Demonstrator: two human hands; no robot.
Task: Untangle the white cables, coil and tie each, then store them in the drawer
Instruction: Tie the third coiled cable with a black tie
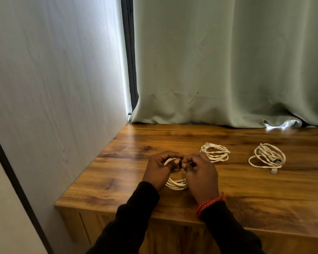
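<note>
- While both hands work at the top of the coiled white cable (176,183), the left hand (159,169) and right hand (200,173) have their fingers (188,159) curled in, pinching a small dark tie (181,160) against the loops; the coil stands on the wooden surface (132,162) right between the palms.
- Risk one: that pinch is tiny. If the tie slips before it closes, I'd expect the loops to spring apart and the coil to need rewinding.
- Risk two: the lower loops sit free between the wrists, so a tug upward could pull one loop longer than the others and leave a loose bundle.
- Just beyond the right hand lies a second coil (215,153), and well to the right a third coil (267,157) with a dark band on it; whether the second is tied I can't tell.
- Behind, a pale green curtain (228,70) drapes onto the back edge, and a white panel (53,88) walls off the left side.
- Nothing blocks the hands, though no open drawer is in view, only the cabinet front (173,241) below.
</note>
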